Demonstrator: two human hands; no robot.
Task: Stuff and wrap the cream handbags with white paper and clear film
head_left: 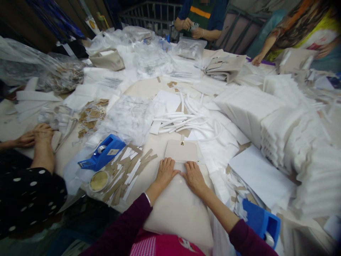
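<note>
A beige bag (178, 213) lies flat in front of me, reaching from the table to my lap. Its flap (181, 151), with a small gold clasp (182, 143), points away from me. My left hand (167, 172) lies on the bag just below the flap, fingers stretched out and thumb towards the middle. On the right, my right hand (194, 177) rests on it the same way, fingers spread near the flap's lower edge. The thumbs nearly meet. Neither hand grips anything.
Blue tape dispensers (105, 153) (259, 220) stand left and right. Paper strips (128, 174) and a round tub (99, 180) lie left. White tubes (183, 121) lie beyond the bag, foam stacks (282, 117) right. A co-worker's hands (39, 137) are at left; two people stand across the table.
</note>
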